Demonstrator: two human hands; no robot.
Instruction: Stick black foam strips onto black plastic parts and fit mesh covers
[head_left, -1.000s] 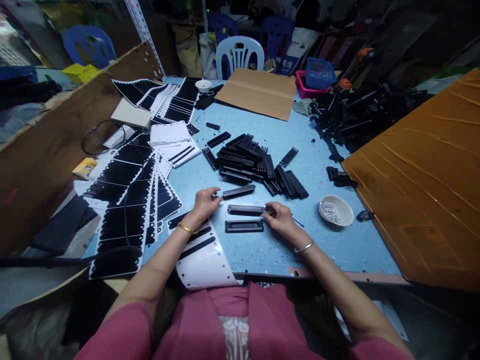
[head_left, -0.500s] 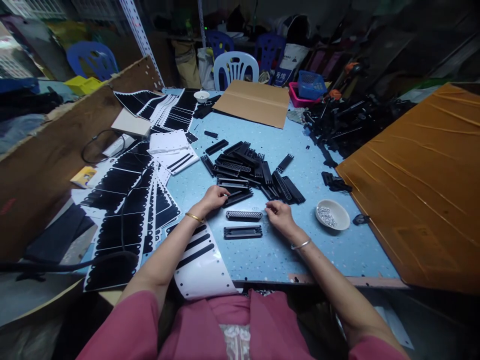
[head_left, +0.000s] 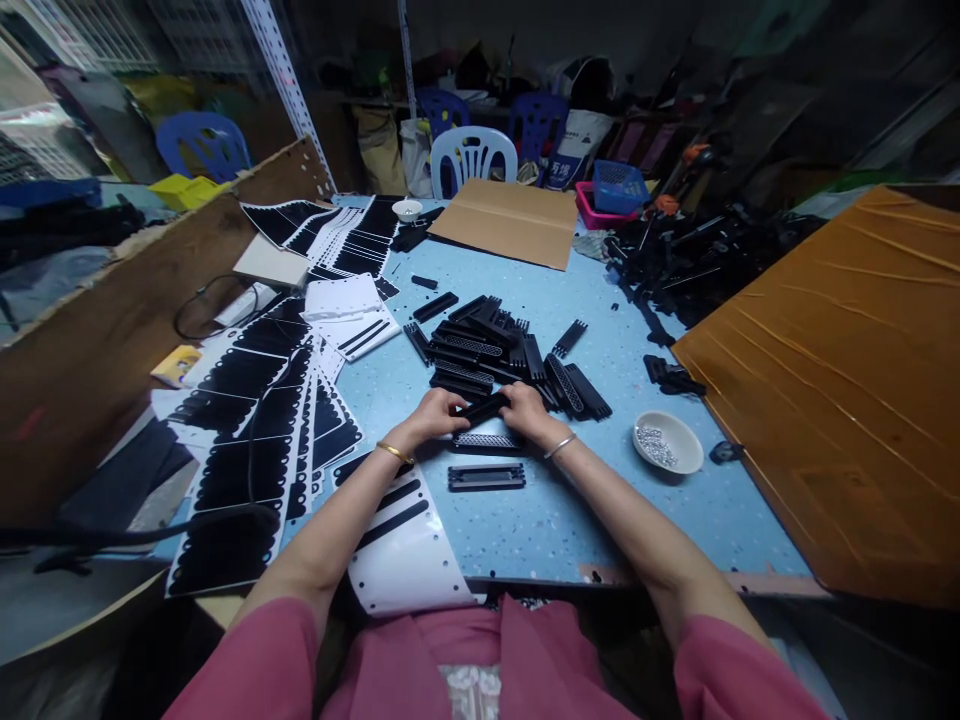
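Observation:
A long black plastic piece (head_left: 482, 409) is held by its two ends, one in each hand. My left hand (head_left: 439, 414) grips its left end with closed fingers. Closed on the right end is my right hand (head_left: 526, 411). Just below it on the table lies a black strip with a patterned top (head_left: 487, 441). Nearer to me rests a black slotted piece (head_left: 486, 477), parallel to the strip. Behind my hands spreads a loose pile of similar black pieces (head_left: 491, 335), some with the patterned face up.
A white bowl of small shiny parts (head_left: 668, 443) stands at the right. Black-and-white sticker sheets (head_left: 240, 440) cover the left side. A flat cardboard (head_left: 510, 220) lies at the back, and a large brown-wrapped box (head_left: 832, 390) borders the right edge.
My right hand has moved left and taken the right end of a black plastic piece. The piece is now between both hands, above the patterned strip.

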